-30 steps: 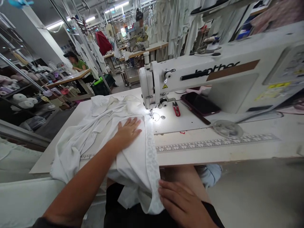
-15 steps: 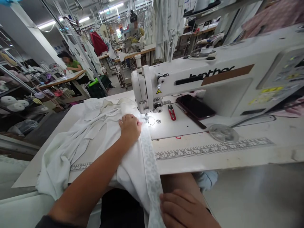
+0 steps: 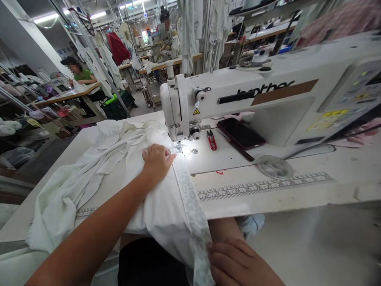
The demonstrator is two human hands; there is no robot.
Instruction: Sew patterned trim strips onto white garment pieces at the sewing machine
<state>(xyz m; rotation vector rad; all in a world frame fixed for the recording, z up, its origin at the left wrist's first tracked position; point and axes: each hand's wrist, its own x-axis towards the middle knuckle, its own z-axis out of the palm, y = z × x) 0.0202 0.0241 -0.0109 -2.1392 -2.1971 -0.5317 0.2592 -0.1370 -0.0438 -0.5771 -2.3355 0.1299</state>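
A white garment (image 3: pixel 98 171) lies bunched on the sewing table (image 3: pixel 312 159), with a patterned lace strip (image 3: pixel 190 198) along its right edge running down over the table's front. My left hand (image 3: pixel 156 161) presses on the cloth with fingers curled, just left of the needle (image 3: pixel 179 147) of the white sewing machine (image 3: pixel 238 95). My right hand (image 3: pixel 235 264) is low, below the table edge, with its fingers closed on the hanging lace strip.
Red thread snips (image 3: pixel 211 140) and a dark phone (image 3: pixel 240 133) lie behind the needle. A clear round disc (image 3: pixel 275 167) sits above the printed ruler (image 3: pixel 262 184). A person in green (image 3: pixel 80 75) works at a far table on the left. Hanging garments fill the back.
My left hand slid forward along the cloth from flat to curled, ending beside the needle. The lace edge now runs up to the presser foot. My right hand stayed low on the strip.
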